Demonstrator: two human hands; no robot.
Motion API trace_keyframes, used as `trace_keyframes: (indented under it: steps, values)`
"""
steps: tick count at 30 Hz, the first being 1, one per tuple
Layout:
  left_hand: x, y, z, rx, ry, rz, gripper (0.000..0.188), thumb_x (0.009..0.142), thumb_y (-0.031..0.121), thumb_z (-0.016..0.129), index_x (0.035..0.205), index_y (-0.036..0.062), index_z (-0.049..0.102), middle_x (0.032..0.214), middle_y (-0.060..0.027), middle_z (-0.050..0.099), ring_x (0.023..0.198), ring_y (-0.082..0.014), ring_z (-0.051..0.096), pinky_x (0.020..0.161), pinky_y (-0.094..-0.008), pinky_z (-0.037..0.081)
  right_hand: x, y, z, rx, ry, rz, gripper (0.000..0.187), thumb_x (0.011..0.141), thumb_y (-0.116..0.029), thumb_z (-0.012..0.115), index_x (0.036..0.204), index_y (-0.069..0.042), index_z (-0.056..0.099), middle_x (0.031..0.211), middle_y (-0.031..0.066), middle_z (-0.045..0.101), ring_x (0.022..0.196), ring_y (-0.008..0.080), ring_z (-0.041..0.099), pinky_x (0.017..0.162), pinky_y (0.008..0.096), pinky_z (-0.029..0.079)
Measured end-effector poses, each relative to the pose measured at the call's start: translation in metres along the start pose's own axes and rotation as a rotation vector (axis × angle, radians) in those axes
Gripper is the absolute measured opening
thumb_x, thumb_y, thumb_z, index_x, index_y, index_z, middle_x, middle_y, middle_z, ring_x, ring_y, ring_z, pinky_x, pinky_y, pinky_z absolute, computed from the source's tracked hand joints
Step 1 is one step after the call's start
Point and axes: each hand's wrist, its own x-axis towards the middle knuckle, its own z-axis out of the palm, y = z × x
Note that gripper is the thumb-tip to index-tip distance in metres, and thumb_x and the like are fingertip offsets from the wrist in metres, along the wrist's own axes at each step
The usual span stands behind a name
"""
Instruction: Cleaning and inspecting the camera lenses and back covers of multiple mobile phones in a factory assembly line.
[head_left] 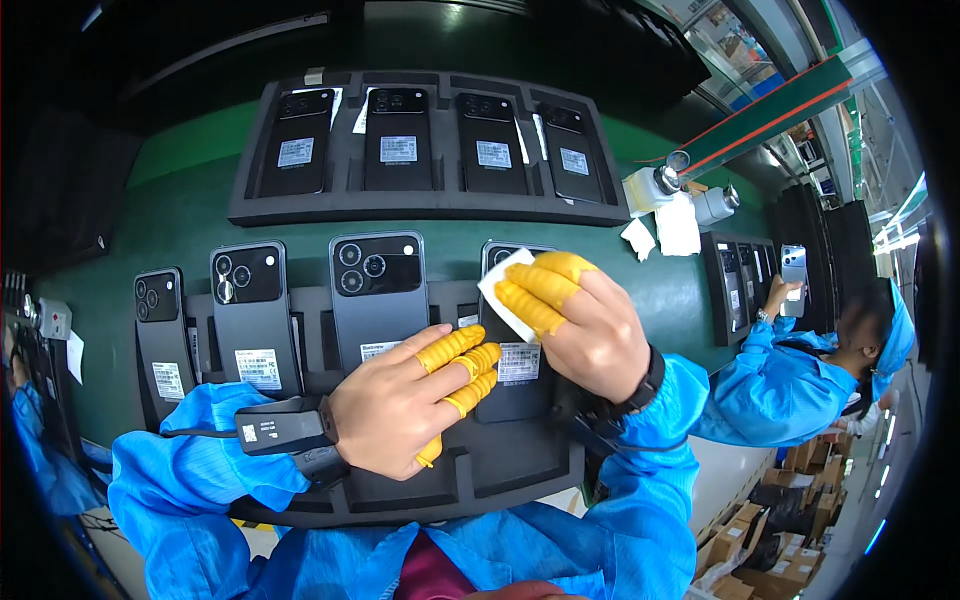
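My right hand (585, 325), with yellow finger cots, holds a folded white wipe (508, 294) against the camera area of a dark phone (515, 395). Part of that phone's top is hidden under the wipe and fingers. My left hand (395, 415) also wears yellow finger cots; its fingers stretch out to the left edge of the same phone. To the left, a grey-blue phone (378, 310), another dark phone (252, 325) and a third one (160, 340) lie camera side up in the near black foam tray (400, 490).
A far foam tray (430, 207) holds several black phones with labels. Beside it on the green table (450, 235) stand a dispenser bottle (650, 188) and white wipes (678, 225). On the right, a person in blue (790, 385) holds a phone (793, 268) near another tray.
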Motion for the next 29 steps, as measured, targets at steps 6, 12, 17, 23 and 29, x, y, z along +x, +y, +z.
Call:
trace_keyframes:
  steps: [6, 12, 17, 23, 29]
  values:
    - [0.0, -0.002, 0.002, -0.01, 0.049, 0.016, 0.071, 0.056, 0.015, 0.063, 0.125, -0.0009, 0.062, 0.124, -0.0176, 0.059, 0.124, -0.0368, 0.053, 0.114, -0.0518, 0.034, -0.009, 0.001, 0.003, 0.015, -0.069, -0.061, 0.013, 0.055, -0.005, 0.066, 0.068, -0.002, 0.065, 0.083, 0.0087, 0.059, 0.079, 0.0251, 0.059, 0.072, 0.0359, 0.054]
    - [-0.001, -0.001, 0.005, 0.056, 0.046, 0.022, 0.069, 0.06, 0.016, 0.064, 0.126, -0.002, 0.061, 0.132, -0.0188, 0.056, 0.128, -0.036, 0.051, 0.114, -0.0506, 0.033, -0.009, 0.006, -0.014, -0.031, 0.017, 0.061, 0.028, 0.055, -0.001, 0.068, 0.083, 0.001, 0.071, 0.086, 0.0109, 0.063, 0.078, 0.0284, 0.061, 0.077, 0.0367, 0.054]
    - [0.001, -0.001, 0.006, 0.069, 0.011, 0.085, 0.062, 0.069, 0.017, 0.064, 0.128, -0.0024, 0.059, 0.138, -0.0193, 0.053, 0.132, -0.0349, 0.048, 0.115, -0.0492, 0.031, 0.005, 0.023, -0.007, -0.056, -0.026, 0.139, 0.028, 0.057, 0.007, 0.067, 0.085, 0.002, 0.07, 0.086, 0.0123, 0.063, 0.08, 0.0314, 0.06, 0.077, 0.0378, 0.054]
    - [0.0, 0.0, 0.006, 0.052, 0.0, 0.067, 0.057, 0.072, 0.018, 0.066, 0.125, -0.0009, 0.061, 0.136, -0.0174, 0.055, 0.131, -0.0343, 0.049, 0.115, -0.0491, 0.031, 0.007, 0.015, 0.005, 0.062, -0.071, 0.066, 0.027, 0.059, 0.004, 0.067, 0.086, 0.003, 0.07, 0.09, 0.0131, 0.064, 0.083, 0.0303, 0.06, 0.079, 0.0383, 0.053]
    - [0.001, -0.002, 0.004, 0.066, 0.0, 0.077, 0.058, 0.071, 0.02, 0.068, 0.126, 0.0012, 0.062, 0.135, -0.0169, 0.056, 0.13, -0.0336, 0.05, 0.116, -0.0487, 0.03, 0.019, 0.01, 0.013, -0.101, -0.052, 0.04, 0.04, 0.06, 0.002, 0.065, 0.099, -0.001, 0.074, 0.1, 0.0129, 0.067, 0.087, 0.0319, 0.063, 0.077, 0.038, 0.055]
